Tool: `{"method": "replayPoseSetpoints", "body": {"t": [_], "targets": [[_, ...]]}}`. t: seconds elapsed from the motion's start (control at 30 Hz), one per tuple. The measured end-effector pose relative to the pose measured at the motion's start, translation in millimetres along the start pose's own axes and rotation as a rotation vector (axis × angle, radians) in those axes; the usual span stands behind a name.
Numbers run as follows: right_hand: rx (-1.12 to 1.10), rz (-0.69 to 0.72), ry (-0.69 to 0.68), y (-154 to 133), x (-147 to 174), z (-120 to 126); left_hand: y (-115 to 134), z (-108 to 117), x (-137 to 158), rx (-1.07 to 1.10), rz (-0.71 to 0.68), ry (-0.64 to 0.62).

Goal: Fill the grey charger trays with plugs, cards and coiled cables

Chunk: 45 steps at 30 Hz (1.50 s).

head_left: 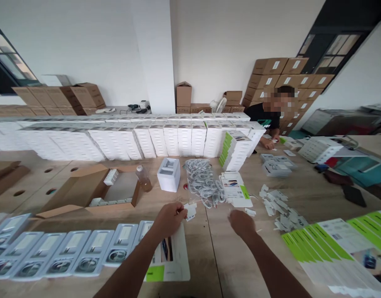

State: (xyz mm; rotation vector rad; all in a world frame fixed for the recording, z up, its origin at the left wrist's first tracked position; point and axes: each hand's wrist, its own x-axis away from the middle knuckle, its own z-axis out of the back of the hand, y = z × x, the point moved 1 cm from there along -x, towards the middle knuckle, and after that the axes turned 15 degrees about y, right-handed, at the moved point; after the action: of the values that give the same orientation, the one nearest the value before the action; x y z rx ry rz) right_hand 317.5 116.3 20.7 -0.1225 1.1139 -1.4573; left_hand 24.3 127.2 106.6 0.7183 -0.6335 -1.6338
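My left hand (169, 220) is closed, thumb and fingers pinched on small white cards (191, 212) above the table. Under that forearm lies a flat printed sleeve (178, 252) with a green corner. My right hand (242, 223) is curled and slightly blurred; whatever its fingers may hold is too small to make out. Just beyond it are a small white piece (250, 212) and a stack of printed sleeves (237, 188). Between and beyond the hands sits a heap of coiled grey cables (204, 180) in clear plastic. A white box-shaped block (168, 174) stands left of the cables.
Blue-grey trays (94, 252) with coiled cables line the left front. An open carton (116, 192) and a bottle (143, 179) stand behind. Stacked white boxes (172, 138) form a wall. Loose white cards (280, 209) and green-edged sleeves (330, 248) lie right; a co-worker (265, 120) sits beyond.
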Motion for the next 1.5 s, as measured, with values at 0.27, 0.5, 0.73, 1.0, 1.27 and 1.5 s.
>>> {"method": "replayPoseSetpoints", "body": {"t": [0.27, 0.5, 0.73, 1.0, 1.27, 1.5], "targets": [[-0.374, -0.284, -0.348, -86, -18, -31, 9, -20, -12, -0.004, -0.036, 0.027], [-0.773, -0.526, -0.246, -122, 27, -19, -19, -6, -34, -0.029, 0.259, 0.381], [-0.628, -0.557, -0.064, -120, 16, -19, 9, -10, -31, 0.461, 0.318, 0.098], [-0.463, -0.239, -0.077, -109, -3, -4, 12, 7, -17, 0.713, 0.347, -0.436], [0.005, 0.660, 0.059, -125, -21, 19, 29, 13, -15, 0.750, 0.296, -0.298], [0.095, 0.867, 0.102, -132, -27, 27, 41, 18, -9, 0.727, 0.176, -0.213]]}}
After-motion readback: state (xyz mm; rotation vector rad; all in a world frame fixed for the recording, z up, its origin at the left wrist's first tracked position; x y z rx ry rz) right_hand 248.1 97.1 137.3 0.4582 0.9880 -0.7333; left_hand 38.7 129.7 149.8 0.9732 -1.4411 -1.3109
